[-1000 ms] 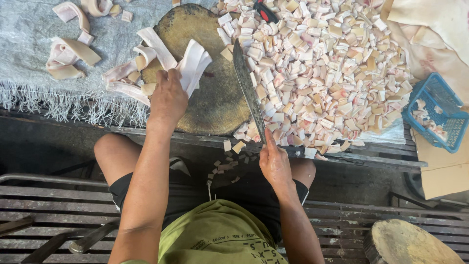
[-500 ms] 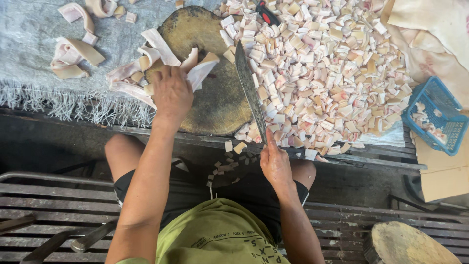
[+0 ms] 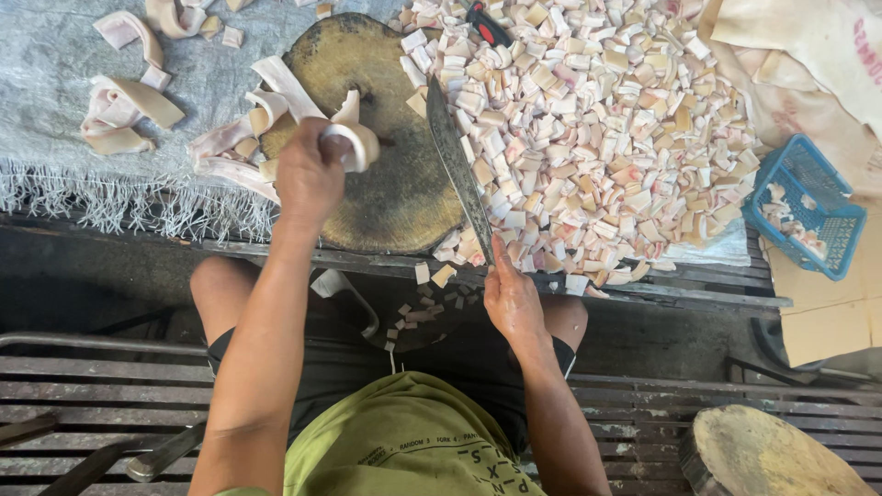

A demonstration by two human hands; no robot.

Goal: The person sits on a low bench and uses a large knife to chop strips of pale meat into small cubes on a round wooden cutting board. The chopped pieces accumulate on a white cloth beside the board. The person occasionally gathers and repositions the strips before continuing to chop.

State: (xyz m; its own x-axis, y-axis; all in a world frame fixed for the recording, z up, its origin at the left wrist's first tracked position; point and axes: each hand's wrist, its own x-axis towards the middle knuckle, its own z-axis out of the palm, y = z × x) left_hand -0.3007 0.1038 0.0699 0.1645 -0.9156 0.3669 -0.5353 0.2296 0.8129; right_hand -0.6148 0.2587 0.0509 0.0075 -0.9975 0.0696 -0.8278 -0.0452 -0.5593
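You are gripping a pork-skin strip (image 3: 354,138) in your left hand (image 3: 308,179) and the cleaver (image 3: 457,165) in your right hand (image 3: 513,298), risking nicked fingers if the slippery strip is sliding.

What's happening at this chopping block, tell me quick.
A person seated at a round wooden chopping block grips curled pale strips on it with the left hand. The right hand holds a long dark cleaver, blade resting on the block beside a big heap of pinkish-white cut cubes.
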